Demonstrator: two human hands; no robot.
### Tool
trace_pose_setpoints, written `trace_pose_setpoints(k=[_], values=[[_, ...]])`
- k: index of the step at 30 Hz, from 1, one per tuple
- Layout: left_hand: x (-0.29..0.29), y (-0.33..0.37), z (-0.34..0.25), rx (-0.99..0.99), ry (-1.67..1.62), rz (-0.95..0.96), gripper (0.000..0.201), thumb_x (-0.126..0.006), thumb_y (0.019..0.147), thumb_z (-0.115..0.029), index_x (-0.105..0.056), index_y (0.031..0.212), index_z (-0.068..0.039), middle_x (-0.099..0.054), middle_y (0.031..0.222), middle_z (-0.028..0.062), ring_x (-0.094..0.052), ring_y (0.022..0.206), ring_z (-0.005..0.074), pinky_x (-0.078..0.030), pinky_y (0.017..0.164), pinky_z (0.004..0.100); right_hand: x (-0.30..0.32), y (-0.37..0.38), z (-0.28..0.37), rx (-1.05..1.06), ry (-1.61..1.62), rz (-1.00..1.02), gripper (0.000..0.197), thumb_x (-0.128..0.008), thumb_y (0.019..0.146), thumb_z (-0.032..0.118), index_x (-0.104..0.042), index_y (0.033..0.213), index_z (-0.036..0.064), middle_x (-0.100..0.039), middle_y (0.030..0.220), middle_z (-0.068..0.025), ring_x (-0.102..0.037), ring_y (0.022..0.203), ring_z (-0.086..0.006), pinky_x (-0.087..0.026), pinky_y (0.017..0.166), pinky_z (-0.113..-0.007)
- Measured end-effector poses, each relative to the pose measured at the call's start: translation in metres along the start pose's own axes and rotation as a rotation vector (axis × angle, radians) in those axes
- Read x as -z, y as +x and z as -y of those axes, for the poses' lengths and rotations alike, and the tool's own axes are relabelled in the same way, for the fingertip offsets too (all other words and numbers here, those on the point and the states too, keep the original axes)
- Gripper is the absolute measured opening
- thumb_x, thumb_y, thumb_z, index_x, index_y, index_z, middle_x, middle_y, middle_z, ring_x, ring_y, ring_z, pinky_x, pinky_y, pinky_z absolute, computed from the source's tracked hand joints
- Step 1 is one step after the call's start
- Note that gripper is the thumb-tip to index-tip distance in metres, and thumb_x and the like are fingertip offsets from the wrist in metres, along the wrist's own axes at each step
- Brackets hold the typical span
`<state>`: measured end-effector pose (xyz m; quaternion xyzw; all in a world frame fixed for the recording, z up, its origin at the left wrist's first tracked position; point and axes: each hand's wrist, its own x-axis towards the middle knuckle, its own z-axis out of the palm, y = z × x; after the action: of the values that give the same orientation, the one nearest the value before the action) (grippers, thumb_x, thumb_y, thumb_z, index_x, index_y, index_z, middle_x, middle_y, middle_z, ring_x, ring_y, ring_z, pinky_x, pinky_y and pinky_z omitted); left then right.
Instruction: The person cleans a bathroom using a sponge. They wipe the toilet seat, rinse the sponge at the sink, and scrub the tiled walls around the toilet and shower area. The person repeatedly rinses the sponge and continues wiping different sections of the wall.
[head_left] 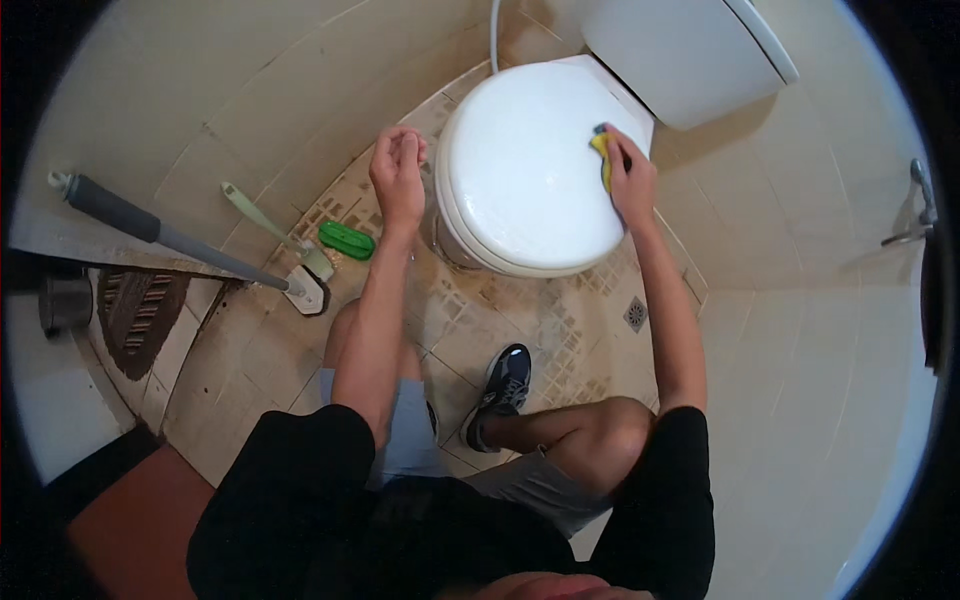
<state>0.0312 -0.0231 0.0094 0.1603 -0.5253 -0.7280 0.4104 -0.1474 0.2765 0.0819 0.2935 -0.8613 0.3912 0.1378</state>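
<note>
A white toilet with its lid (530, 160) down stands in front of me. On the right part of the lid, my right hand (632, 180) grips a yellow sponge (603, 158) with a dark side and presses it against the surface. To the left of the toilet, my left hand (400, 172) hovers beside the rim, its fingers curled into a loose fist. Nothing shows inside that fist. Most of the sponge lies hidden under my right fingers.
A green scrub brush (346, 239), a pale long-handled brush (262, 217) and a grey-handled floor brush (200, 250) are at the left wall. Behind the lid rises the cistern (690, 55). A drain (635, 314) sits in the tiled floor at right; a metal tap (918, 205) is on the right wall.
</note>
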Motion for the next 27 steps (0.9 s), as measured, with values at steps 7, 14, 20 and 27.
trace_pose_setpoints(k=[7,14,20,27], values=[[-0.022,-0.011,-0.028,0.057,-0.106,0.054,0.009,-0.059,0.112,-0.015,-0.067,0.11,-0.009,-0.064,0.094,-0.0029,-0.055,0.081,0.0064,-0.045,0.074,0.0225,0.001,-0.04,0.014,-0.078,-0.073,-0.097,0.031,-0.061,0.11,0.01,-0.073,0.137,0.0023,-0.075,0.134,-0.0211,-0.073,0.126,-0.0311,-0.055,0.108,-0.039],[-0.035,-0.007,-0.011,0.109,-0.217,0.024,0.009,-0.059,0.111,-0.013,-0.065,0.109,-0.007,-0.064,0.094,-0.0008,-0.056,0.082,0.0061,-0.046,0.071,0.022,-0.013,-0.109,0.098,0.278,0.032,0.212,0.038,-0.064,0.102,-0.006,-0.072,0.138,0.0032,-0.071,0.143,-0.0187,-0.065,0.139,-0.032,-0.05,0.12,-0.042],[-0.029,-0.004,-0.003,0.122,-0.261,-0.032,0.008,-0.059,0.11,-0.013,-0.065,0.11,-0.007,-0.065,0.093,-0.0005,-0.057,0.081,0.0058,-0.047,0.07,0.0214,-0.076,-0.055,0.142,0.438,0.168,0.436,0.033,-0.064,0.104,0.005,-0.071,0.137,0.0059,-0.072,0.138,-0.0175,-0.069,0.129,-0.0346,-0.056,0.11,-0.042],[-0.014,0.005,-0.002,0.079,-0.138,-0.086,0.013,-0.06,0.111,-0.017,-0.067,0.112,-0.007,-0.066,0.097,0.0013,-0.06,0.085,0.0101,-0.048,0.075,0.0259,-0.114,0.067,0.06,0.161,0.107,0.253,0.031,-0.062,0.107,0.013,-0.073,0.135,0.0057,-0.078,0.123,-0.0212,-0.076,0.112,-0.0391,-0.058,0.1,-0.044]])
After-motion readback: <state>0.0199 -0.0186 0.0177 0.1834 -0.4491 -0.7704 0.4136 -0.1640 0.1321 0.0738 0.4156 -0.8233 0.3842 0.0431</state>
